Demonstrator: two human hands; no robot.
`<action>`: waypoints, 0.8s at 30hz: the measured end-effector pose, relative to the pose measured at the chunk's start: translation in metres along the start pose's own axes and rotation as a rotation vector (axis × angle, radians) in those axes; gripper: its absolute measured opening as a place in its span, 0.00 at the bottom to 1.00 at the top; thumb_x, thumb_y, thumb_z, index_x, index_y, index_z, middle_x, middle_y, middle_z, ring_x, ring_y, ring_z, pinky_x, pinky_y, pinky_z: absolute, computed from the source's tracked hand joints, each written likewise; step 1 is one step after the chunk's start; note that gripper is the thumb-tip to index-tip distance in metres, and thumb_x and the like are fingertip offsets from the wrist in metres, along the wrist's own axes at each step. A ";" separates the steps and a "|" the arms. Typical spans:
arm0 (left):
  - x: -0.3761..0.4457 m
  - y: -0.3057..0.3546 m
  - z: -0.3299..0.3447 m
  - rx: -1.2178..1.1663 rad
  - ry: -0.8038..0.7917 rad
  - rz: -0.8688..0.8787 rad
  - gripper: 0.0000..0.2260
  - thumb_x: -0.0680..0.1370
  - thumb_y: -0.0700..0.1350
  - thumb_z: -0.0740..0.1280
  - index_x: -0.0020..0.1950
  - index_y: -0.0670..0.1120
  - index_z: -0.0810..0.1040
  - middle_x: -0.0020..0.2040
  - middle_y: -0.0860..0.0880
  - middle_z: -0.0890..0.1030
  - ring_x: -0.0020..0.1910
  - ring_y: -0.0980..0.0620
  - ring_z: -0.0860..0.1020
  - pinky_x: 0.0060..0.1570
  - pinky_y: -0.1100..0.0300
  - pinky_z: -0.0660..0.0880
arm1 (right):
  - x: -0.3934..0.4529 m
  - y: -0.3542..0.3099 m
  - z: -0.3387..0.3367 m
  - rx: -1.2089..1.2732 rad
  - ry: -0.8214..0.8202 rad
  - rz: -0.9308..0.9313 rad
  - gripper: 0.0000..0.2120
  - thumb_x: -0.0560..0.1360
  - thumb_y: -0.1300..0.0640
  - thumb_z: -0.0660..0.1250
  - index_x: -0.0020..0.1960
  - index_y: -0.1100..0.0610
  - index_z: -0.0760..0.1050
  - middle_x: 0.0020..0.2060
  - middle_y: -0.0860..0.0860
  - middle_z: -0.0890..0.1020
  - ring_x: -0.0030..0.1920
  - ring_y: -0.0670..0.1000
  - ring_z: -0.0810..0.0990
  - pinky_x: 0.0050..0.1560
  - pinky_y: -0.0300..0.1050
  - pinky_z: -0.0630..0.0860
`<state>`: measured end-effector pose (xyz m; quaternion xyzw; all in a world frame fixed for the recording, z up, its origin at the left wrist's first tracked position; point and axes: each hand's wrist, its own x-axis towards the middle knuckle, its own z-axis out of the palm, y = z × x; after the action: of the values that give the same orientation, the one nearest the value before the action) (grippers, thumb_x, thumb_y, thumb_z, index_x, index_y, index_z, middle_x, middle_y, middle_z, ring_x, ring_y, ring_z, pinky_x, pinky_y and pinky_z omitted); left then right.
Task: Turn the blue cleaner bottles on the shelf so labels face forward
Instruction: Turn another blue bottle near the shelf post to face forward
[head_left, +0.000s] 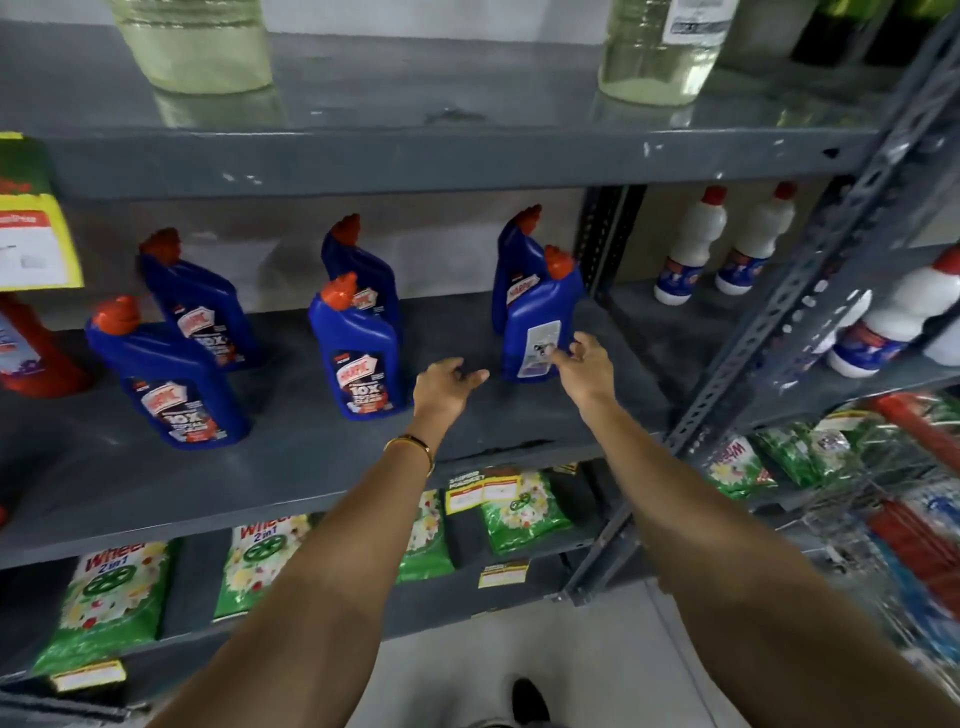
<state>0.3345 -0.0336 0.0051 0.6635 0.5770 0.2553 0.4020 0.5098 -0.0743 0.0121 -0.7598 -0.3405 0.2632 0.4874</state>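
Several blue cleaner bottles with red caps stand on the grey middle shelf (291, 467). The front right bottle (535, 317) shows its white back label toward me. Behind it stands another blue bottle (511, 260) with its brand label visible. The front middle bottle (363, 358) and the front left bottle (166, 384) show their front labels, as does the back left bottle (202, 306). My right hand (584, 364) is at the front right bottle's right side, fingertips touching its label, fingers apart. My left hand (447, 387) hovers just left of that bottle, fingers curled and holding nothing.
White bottles with red caps (691, 244) stand on the neighbouring shelf to the right, past a slotted metal upright (810, 291). Green detergent packets (109, 597) fill the shelf below. Clear jugs (197, 47) sit on the top shelf. A red bottle (31, 348) stands far left.
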 end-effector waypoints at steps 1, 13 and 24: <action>0.005 0.007 0.008 -0.035 -0.004 -0.016 0.28 0.72 0.53 0.69 0.67 0.41 0.70 0.64 0.41 0.77 0.65 0.45 0.73 0.63 0.54 0.68 | 0.009 0.003 -0.005 0.008 -0.028 0.016 0.31 0.73 0.53 0.68 0.72 0.59 0.62 0.68 0.58 0.71 0.67 0.56 0.71 0.63 0.47 0.69; 0.042 0.048 0.056 -0.210 0.006 0.009 0.27 0.66 0.36 0.75 0.64 0.39 0.71 0.61 0.41 0.78 0.60 0.44 0.76 0.60 0.53 0.73 | 0.084 0.020 -0.020 0.011 -0.435 -0.081 0.24 0.71 0.57 0.71 0.65 0.58 0.71 0.60 0.56 0.79 0.57 0.52 0.79 0.56 0.46 0.74; 0.038 0.050 0.058 -0.371 0.072 0.013 0.24 0.63 0.34 0.76 0.56 0.39 0.73 0.55 0.40 0.80 0.54 0.42 0.79 0.56 0.47 0.77 | 0.087 0.018 -0.026 0.100 -0.519 -0.181 0.16 0.73 0.60 0.68 0.60 0.60 0.73 0.55 0.58 0.81 0.51 0.52 0.81 0.51 0.43 0.77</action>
<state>0.4172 -0.0108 0.0102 0.5723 0.5297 0.3834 0.4948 0.5885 -0.0274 -0.0006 -0.6083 -0.5071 0.4209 0.4423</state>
